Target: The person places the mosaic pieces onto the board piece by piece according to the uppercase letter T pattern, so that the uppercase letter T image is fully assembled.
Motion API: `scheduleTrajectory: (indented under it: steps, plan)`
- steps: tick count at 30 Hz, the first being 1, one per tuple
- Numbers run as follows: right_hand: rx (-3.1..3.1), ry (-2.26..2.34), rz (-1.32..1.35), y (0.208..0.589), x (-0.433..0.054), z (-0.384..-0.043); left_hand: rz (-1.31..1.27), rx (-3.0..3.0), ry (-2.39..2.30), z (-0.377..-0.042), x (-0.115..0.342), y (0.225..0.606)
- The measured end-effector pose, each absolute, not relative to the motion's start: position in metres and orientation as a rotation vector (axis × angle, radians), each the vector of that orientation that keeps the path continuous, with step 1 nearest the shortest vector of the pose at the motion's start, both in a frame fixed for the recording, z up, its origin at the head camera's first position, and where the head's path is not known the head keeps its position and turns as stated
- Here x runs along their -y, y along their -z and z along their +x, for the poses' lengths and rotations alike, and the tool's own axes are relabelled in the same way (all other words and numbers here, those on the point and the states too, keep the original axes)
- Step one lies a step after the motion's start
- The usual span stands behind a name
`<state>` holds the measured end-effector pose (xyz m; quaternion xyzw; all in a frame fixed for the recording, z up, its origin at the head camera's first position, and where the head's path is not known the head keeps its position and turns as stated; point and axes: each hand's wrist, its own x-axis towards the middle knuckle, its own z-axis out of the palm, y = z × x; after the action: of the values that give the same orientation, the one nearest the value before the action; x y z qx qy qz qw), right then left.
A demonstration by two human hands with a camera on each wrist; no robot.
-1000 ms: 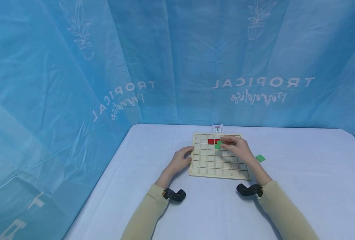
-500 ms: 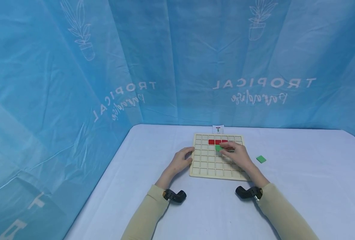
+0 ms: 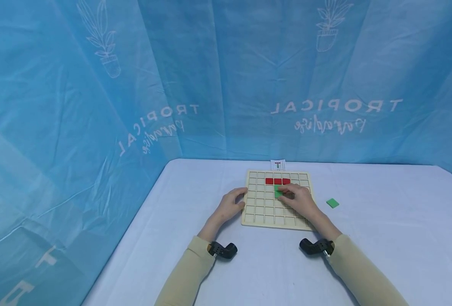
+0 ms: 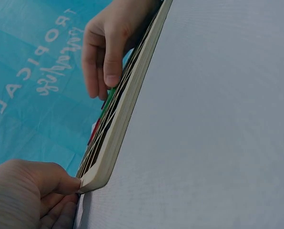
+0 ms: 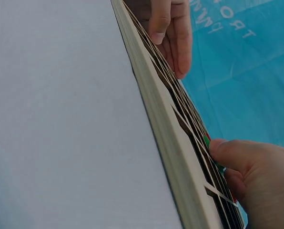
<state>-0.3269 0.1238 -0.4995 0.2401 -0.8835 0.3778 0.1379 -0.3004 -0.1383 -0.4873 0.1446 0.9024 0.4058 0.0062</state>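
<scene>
A pale wooden grid board (image 3: 259, 208) lies on the white table. Three red tiles (image 3: 273, 181) sit in a row of its cells near the far side. My right hand (image 3: 300, 202) is over the board, pinching a green tile (image 3: 278, 194) between thumb and fingers. Directly beyond it is another green tile (image 3: 277, 187), just below the middle red one and partly covered by the fingers. My left hand (image 3: 227, 206) touches the board's left edge with thumb and fingertips spread along it; in the left wrist view its thumb meets the edge near a corner.
One loose green tile (image 3: 332, 203) lies on the table right of the board. A small printed card (image 3: 278, 165) with a gridded T pattern is just behind the board. Blue printed curtains (image 3: 249, 85) hang behind and at the left of the white tablecloth (image 3: 264, 267).
My right hand has moved slightly toward me along the board. The third red tile and the nearer green tile have come into sight. My left hand has stayed at the edge.
</scene>
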Motion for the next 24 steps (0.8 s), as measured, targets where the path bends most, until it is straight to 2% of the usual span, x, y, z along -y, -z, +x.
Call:
scheduleTrajectory:
  steps: [12, 17, 21, 24]
  plan:
    - [2.543, -1.187, 0.717, 0.499, -0.123, -0.326, 0.441, -2.825, -1.265, -0.3, 0.141, 0.487]
    - [2.483, -1.387, 0.582, 0.485, -0.124, -0.325, 0.453, -2.829, -1.277, -0.299, 0.142, 0.487]
    - [2.45, -1.47, 0.526, 0.467, -0.14, -0.326, 0.462, -2.813, -1.287, -0.3, 0.14, 0.487]
    - [2.45, -1.402, 0.505, 0.47, -0.166, -0.338, 0.455, -2.808, -1.287, -0.3, 0.139, 0.486]
